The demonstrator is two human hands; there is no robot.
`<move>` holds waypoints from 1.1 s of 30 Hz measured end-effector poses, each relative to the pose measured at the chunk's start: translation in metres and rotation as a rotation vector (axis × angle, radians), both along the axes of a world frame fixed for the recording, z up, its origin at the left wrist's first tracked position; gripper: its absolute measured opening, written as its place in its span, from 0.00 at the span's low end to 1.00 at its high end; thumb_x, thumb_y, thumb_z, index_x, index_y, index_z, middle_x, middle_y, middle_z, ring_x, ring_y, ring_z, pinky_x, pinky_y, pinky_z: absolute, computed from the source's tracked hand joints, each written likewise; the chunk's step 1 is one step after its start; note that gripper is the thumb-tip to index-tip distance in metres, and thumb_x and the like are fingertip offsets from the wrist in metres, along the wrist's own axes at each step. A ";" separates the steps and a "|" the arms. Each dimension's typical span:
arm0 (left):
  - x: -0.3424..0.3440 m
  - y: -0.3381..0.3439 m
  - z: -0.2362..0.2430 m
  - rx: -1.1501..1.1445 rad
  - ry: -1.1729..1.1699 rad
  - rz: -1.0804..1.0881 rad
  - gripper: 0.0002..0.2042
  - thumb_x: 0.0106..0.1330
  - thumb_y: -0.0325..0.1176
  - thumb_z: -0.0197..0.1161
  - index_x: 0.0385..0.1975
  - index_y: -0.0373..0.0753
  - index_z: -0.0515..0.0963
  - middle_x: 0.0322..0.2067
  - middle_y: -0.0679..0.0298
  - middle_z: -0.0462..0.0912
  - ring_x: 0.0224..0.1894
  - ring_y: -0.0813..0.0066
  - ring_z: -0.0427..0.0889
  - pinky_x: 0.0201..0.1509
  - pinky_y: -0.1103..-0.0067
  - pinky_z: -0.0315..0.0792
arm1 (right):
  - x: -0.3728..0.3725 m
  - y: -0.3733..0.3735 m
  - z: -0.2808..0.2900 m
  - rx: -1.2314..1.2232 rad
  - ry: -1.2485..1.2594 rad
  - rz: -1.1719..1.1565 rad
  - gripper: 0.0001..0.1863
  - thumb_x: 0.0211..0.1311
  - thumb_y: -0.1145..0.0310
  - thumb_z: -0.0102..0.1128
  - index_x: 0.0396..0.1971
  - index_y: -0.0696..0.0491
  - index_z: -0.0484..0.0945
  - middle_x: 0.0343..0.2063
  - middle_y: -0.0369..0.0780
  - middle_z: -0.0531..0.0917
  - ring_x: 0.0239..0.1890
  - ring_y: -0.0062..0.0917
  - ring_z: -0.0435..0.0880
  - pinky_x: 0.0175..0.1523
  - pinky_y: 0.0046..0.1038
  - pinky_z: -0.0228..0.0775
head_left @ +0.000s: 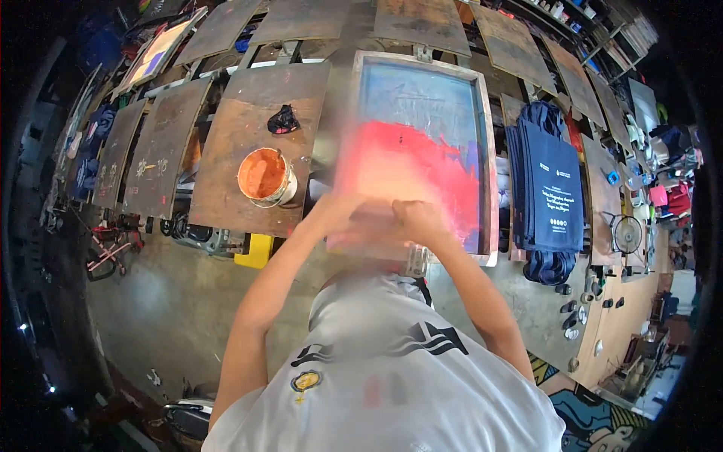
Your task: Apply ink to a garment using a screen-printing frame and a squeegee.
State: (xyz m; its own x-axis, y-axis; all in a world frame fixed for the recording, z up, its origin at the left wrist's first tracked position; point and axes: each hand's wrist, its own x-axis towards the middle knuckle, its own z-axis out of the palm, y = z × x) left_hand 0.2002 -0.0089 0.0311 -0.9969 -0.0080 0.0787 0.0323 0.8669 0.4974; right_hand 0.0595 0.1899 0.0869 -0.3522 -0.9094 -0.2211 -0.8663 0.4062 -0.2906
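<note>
Directly before me lies a wooden-edged printing screen (486,143) with blue mesh, its lower part covered with bright red ink (444,169). My left hand (337,212) and my right hand (419,218) are both closed on a wide squeegee (374,220) over the screen's near end. Motion blur softens the squeegee, my left hand and the screen's left side. To the left, a white bucket (288,192) smeared with orange-red ink stands on a brown board (252,105). A crumpled black piece (284,119) rests on that board beyond the bucket.
Right of the screen, navy tote bags (553,181) with white print lie stacked on a board. More boards (294,21) run in rows at the back and both sides. A yellow block (256,251) sits below the left board; several shoes (571,320) lie on the floor at right.
</note>
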 end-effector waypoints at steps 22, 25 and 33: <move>-0.022 -0.018 -0.006 -0.099 0.169 -0.021 0.27 0.46 0.51 0.74 0.40 0.41 0.74 0.37 0.58 0.82 0.45 0.56 0.81 0.47 0.64 0.67 | -0.015 -0.013 -0.036 -0.153 0.021 -0.138 0.21 0.47 0.52 0.71 0.31 0.51 0.75 0.27 0.44 0.84 0.33 0.40 0.85 0.40 0.42 0.76; 0.008 -0.004 -0.014 -0.093 0.047 0.020 0.28 0.47 0.54 0.73 0.41 0.40 0.75 0.38 0.58 0.82 0.44 0.55 0.81 0.47 0.63 0.67 | -0.014 -0.010 -0.030 -0.026 -0.063 0.068 0.18 0.48 0.55 0.69 0.31 0.52 0.75 0.26 0.44 0.84 0.34 0.41 0.85 0.39 0.42 0.77; -0.005 -0.026 -0.023 -0.244 -0.038 -0.095 0.26 0.50 0.55 0.70 0.40 0.42 0.73 0.38 0.60 0.81 0.43 0.59 0.81 0.50 0.68 0.64 | 0.029 -0.007 -0.059 -0.105 0.084 -0.190 0.21 0.48 0.65 0.68 0.45 0.50 0.76 0.35 0.43 0.85 0.38 0.39 0.85 0.42 0.39 0.80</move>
State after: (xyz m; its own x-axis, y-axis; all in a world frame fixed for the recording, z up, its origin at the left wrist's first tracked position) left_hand 0.1953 -0.0352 0.0079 -0.9945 0.1003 0.0289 0.1044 0.9554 0.2764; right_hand 0.0883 0.1832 0.0283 -0.5326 -0.8414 -0.0917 -0.8001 0.5358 -0.2698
